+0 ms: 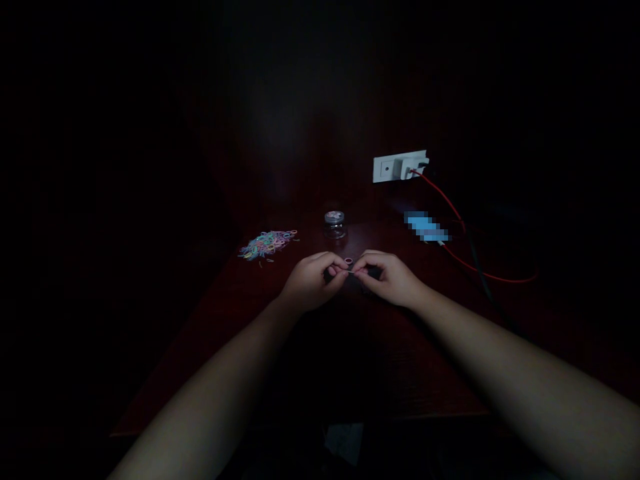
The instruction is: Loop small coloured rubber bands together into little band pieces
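My left hand [316, 279] and my right hand [384, 275] meet over the middle of the table, thumbs and fingertips pinched. A thin pale hair elastic [351, 272] is stretched between them. Just beyond the fingertips lies a small pinkish ring-shaped band [349, 261]. To the left is a loose pile of colourful hair elastics [267, 245]. Behind my hands stands a small clear jar [335, 230] with its lid on. Dim light hides the finer detail of the held band.
The dark red table [400, 380] meets a dark wall. At the right lies a phone-like device [425, 227], blurred out, with a red cable [477, 271] running to a charger [404, 168] in a white wall socket [384, 169]. A black cable [475, 253] hangs beside it.
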Demonstrator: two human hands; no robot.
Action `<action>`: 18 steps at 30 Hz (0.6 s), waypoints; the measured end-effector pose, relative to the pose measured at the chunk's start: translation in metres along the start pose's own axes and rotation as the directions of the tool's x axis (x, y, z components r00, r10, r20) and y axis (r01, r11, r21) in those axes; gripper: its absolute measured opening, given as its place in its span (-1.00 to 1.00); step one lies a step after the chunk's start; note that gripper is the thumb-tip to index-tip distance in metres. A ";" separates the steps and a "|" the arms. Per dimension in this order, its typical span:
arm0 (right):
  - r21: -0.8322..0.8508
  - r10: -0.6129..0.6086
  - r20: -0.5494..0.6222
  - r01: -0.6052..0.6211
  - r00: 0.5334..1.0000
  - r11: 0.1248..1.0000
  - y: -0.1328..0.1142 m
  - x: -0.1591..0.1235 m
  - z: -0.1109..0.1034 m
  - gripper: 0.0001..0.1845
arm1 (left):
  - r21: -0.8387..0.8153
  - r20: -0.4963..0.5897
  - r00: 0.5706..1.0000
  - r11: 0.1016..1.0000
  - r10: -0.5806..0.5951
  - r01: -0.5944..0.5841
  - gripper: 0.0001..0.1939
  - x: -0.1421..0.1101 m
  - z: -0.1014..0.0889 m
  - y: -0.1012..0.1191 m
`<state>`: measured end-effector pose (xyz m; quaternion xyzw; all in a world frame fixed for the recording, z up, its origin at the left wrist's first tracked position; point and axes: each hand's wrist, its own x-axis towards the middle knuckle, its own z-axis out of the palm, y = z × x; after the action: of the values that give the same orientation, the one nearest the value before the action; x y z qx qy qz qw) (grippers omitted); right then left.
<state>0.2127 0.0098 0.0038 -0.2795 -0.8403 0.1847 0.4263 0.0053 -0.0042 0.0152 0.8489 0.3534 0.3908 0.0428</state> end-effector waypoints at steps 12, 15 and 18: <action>0.012 0.022 -0.044 -0.021 0.999 1.000 0.002 0.001 0.000 -0.93 | 0.016 0.003 1.000 1.000 -0.012 0.012 -0.96 0.000 0.001 -0.005; 0.010 0.017 -0.043 -0.017 0.999 1.000 0.003 0.000 0.000 -0.93 | 0.021 0.012 1.000 1.000 -0.011 0.011 -0.96 0.000 0.001 -0.005; 0.010 0.020 -0.044 -0.020 0.999 1.000 0.004 0.000 0.001 -0.93 | 0.018 0.007 1.000 1.000 -0.004 0.004 -0.96 0.000 0.001 -0.006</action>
<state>0.2131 0.0128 0.0018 -0.2900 -0.8268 0.1867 0.4443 0.0024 -0.0001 0.0125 0.8499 0.3584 0.3844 0.0375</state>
